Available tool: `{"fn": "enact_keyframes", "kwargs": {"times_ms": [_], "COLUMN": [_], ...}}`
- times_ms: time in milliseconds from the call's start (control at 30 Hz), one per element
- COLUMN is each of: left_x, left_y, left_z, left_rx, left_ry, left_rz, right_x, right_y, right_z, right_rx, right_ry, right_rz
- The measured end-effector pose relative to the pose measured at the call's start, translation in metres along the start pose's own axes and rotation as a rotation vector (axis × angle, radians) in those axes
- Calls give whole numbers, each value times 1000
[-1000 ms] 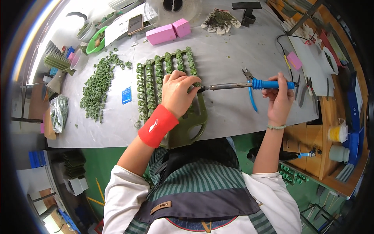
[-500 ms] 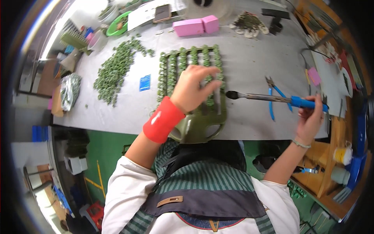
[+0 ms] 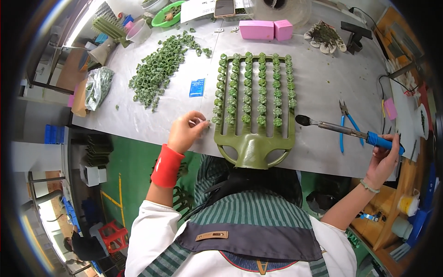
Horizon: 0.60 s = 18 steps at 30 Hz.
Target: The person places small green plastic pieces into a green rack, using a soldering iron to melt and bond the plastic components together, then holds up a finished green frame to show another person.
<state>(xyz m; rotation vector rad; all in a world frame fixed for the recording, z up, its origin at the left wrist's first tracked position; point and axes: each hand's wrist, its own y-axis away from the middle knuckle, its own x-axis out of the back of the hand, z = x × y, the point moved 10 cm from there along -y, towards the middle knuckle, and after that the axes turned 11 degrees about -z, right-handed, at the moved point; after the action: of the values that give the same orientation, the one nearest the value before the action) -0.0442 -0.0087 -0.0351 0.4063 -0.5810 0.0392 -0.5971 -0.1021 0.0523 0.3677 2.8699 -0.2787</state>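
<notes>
An olive-green plastic frame with several long parallel bars lies in front of me on the table. Rows of small green rosette-shaped pieces line its bars. Just left of the frame's near part is my left hand, thumb and forefinger brought together at the tips. Whatever may be between them is too small to make out. My right hand grips a blue-handled soldering-iron-like tool with a metal shaft. Its dark, spoon-shaped tip points left, beside the frame's right edge and apart from it.
Loose green pieces form a heap at the left, with a blue card beside it. Blue-handled pliers lie beyond the tool. Pink blocks, a phone and soiled gloves are farther back. A filled plastic bag sits far left.
My left hand has moved from over the frame's bars to its left side, and its fingers have drawn together. My right hand still holds the tool. The whole view has shifted.
</notes>
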Motion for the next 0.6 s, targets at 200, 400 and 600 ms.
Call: {"fn": "enact_keyframes", "kwargs": {"times_ms": [200,400,600], "left_x": [24,-8,-84], "left_y": [-3,-4,8], "left_z": [7,85,197], "left_rx": [-66,-292,-674], "left_ry": [641,521,-42], "left_rz": [-20,-104,-144], "right_x": [1,4,-5], "right_y": [3,7,9], "right_z": [-5,0,-7], "right_rx": [-2,-20,-9], "right_ry": [19,54,39], "right_rz": [23,46,33]}}
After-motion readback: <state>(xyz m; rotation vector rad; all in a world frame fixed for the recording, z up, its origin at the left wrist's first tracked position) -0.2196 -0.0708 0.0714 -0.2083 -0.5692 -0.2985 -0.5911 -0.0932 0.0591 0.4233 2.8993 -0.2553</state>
